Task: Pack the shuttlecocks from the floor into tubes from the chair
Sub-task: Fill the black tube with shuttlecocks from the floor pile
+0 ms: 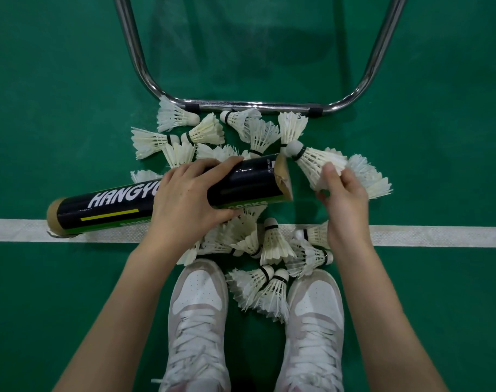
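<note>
Left hand (184, 193) grip wraps one tube (167, 202); right hand (344, 193) grip pinches one shuttlecock (314, 162); others uncountable.

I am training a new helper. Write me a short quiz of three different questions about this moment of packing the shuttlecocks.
1. True or false: the left hand holds the black tube around its middle.
2. Which end of the shuttlecock in the right hand points toward the tube's open end: A) the cork, B) the feathers?
3. Fill in: the loose shuttlecocks lie on the green floor between the person's shoes and the ______ chair frame.

Key: 1 true; 2 A; 3 metal.
</note>
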Demonstrator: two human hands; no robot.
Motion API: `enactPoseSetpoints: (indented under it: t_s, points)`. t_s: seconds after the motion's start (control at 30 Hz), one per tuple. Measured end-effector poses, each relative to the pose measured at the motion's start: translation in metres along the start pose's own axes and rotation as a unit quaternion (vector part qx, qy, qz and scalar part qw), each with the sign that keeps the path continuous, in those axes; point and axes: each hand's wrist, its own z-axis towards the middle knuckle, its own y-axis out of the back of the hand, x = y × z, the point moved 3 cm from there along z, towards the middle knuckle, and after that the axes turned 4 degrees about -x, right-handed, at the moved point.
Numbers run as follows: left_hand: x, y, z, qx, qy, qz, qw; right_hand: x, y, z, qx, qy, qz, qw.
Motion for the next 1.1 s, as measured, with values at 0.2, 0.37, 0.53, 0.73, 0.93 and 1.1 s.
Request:
enactPoseSetpoints:
  t_s: [0.2, 0.37, 0.53, 0.73, 0.93, 1.1]
  points:
    - [-0.003, 0.001, 0.004, 0.003, 0.012, 0.004, 1.0, 0.018, 0.011, -0.025, 0.01, 0.066, -0.016, 0.998]
    - [-0.003, 0.003, 0.006, -0.008, 0.007, 0.009, 1.0, 0.022, 0.009, -0.04, 0.039, 0.117, -0.056, 0.991]
    - [-0.004, 0.004, 0.006, -0.01, 0.004, 0.01, 1.0, 0.028, 0.004, -0.045, 0.077, 0.149, -0.082, 0.982]
    - [-0.006, 0.0, 0.005, -0.009, -0.011, 0.015, 1.0, 0.028, -0.013, -0.05, 0.16, 0.151, -0.084, 0.972]
    - [-0.008, -0.001, 0.005, -0.014, -0.021, 0.02, 0.999, 0.026, -0.02, -0.051, 0.16, 0.156, -0.11, 0.968]
    - [-0.009, -0.001, 0.004, -0.015, -0.029, 0.022, 0.999, 0.024, -0.021, -0.051, 0.136, 0.154, -0.138, 0.969]
